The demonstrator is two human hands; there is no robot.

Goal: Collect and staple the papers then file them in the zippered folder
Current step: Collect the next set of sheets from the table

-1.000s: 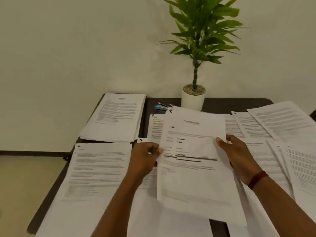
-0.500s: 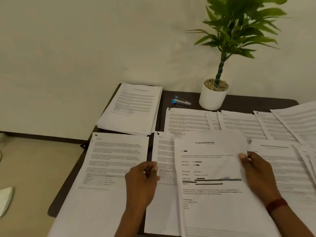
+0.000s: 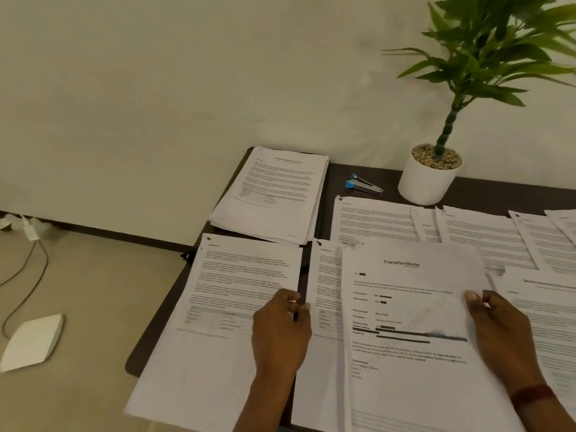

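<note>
Change: a second ago both hands held the letter (image 3: 405,322) up off the table (image 3: 498,191). Now it lies low over the spread sheets, nearly flat.

The right hand (image 3: 498,335) alone has it: thumb on top at the right edge, fingers under, a pinch. The left hand (image 3: 280,332) has let go and moved left. It sits at the right edge of the near-left sheet (image 3: 237,275) with fingers curled. We cannot tell whether it grips that sheet or only rests there.

Our reading: collecting is under way, and the near-left sheet looks like the next one to gather. Nothing is stapled yet, as far as we can see. The stapler (image 3: 363,184) lies untouched at the back, between the far-left stack (image 3: 274,194) and the plant pot (image 3: 427,182). We see no zippered folder.

Surface: dark table, mostly covered in printed pages, with a back row of sheets (image 3: 374,219) overlapping to the right.

Room: plain pale wall (image 3: 187,88) behind. The view has swung left, so the floor (image 3: 93,307) now shows, with a white box (image 3: 31,341) and a cable (image 3: 31,269) on it.
</note>
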